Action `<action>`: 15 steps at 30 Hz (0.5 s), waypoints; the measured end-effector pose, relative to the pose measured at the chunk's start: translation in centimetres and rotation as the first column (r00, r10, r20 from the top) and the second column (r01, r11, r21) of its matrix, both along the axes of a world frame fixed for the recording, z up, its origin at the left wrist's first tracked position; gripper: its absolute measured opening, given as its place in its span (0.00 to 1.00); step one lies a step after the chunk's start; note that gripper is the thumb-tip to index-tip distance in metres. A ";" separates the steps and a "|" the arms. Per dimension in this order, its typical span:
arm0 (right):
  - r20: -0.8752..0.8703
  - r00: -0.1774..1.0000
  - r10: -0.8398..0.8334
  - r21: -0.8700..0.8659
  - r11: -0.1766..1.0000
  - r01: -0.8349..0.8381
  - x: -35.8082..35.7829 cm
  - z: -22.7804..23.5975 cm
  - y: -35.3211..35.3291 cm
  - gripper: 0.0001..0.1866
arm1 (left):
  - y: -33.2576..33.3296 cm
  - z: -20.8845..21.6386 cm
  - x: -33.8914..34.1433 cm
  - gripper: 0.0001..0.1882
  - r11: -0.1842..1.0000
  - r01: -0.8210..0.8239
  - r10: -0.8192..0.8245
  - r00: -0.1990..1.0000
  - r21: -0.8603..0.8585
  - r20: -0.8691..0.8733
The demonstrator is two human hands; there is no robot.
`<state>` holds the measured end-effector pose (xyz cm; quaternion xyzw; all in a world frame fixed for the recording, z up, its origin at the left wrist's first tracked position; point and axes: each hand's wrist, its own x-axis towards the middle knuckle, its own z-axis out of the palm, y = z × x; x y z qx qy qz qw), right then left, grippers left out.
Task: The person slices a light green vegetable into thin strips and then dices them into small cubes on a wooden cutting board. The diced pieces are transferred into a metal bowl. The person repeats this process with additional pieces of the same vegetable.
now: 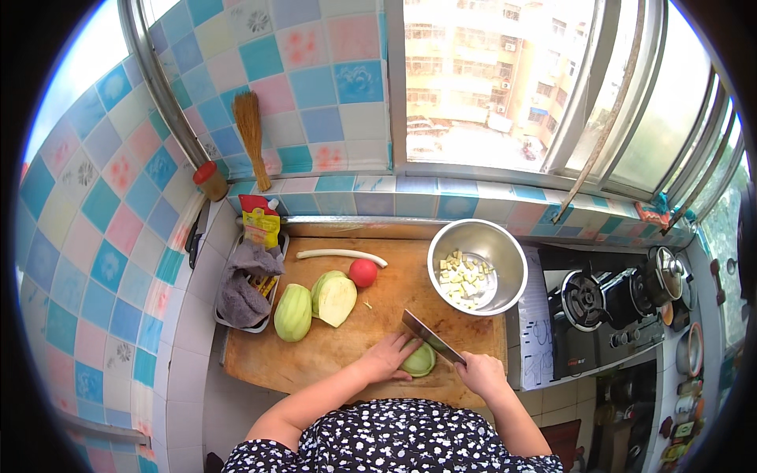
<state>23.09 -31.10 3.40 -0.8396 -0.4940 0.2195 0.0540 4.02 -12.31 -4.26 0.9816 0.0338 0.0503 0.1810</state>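
Note:
My right hand (479, 374) is closed round the handle of a kitchen knife (430, 335), its broad blade upright against a pale green piece of peeled vegetable (420, 362), which looks like eggplant. My left hand (386, 356) presses that piece onto the wooden cutting board (394, 272) with bent fingers, close to the blade. Left of them lie a whole peeled vegetable (293, 313) of the same kind and a cut one (335, 299) with its pale flesh showing. A tomato (363, 272) and a white scallion stalk (341, 254) lie behind these.
A steel pot (478, 266) holding pale diced pieces stands at the board's back right. A tray (270, 303) with a grey cloth (248, 284) and a yellow pouch (262, 226) sits at the left. Further right is a gas stove (584, 299) with pots. A hand broom (251, 138) leans on the tiled wall.

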 end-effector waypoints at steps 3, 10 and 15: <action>-0.031 0.999 -0.026 -0.060 0.998 0.024 0.2 -0.3 0.2 0.14 | -0.2 0.3 0.0 0.50 1.000 -0.019 0.019 1.000 0.002 0.018; -0.064 0.996 -0.056 -0.025 0.998 0.055 -0.1 -0.9 -0.4 0.14 | -1.6 0.1 -0.5 0.36 0.989 -0.027 0.012 0.994 0.145 0.105; -0.070 0.997 -0.038 -0.031 0.999 0.036 0.0 -0.4 -0.2 0.14 | -1.5 0.0 -0.1 0.33 0.987 0.004 -0.023 0.994 0.163 0.111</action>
